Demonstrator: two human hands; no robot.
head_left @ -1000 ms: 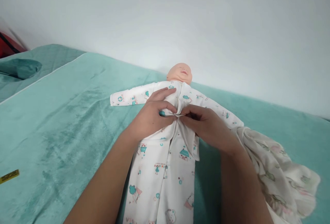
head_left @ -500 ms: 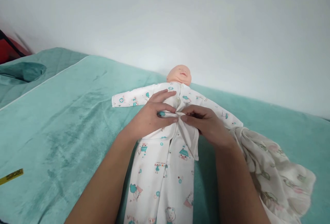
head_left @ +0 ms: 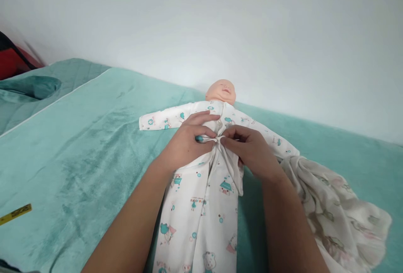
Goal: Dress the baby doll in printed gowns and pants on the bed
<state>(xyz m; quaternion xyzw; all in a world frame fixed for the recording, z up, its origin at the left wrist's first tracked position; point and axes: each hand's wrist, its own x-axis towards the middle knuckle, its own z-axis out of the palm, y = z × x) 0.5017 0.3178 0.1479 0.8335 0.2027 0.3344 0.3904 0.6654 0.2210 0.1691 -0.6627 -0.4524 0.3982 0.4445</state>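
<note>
Sleepsuit (head_left: 201,206) front still pinched shut.
The left hand (head_left: 185,144) and right hand (head_left: 252,150) kept gripping its edges together, barely shifted, just before the doll's head (head_left: 221,92).

Both your forearms angle up from the bottom edge and converge at centre. Your left hand (head_left: 185,145) is palm down, thumb and fingers pinched together. Your right hand (head_left: 252,149) mirrors it, fingers curled in a pinch, the 2 hands' fingertips meeting.

Teal bed (head_left: 78,147) carries dressed doll (head_left: 221,92), crumpled cloth (head_left: 333,210), yellow strip (head_left: 15,214).
</note>
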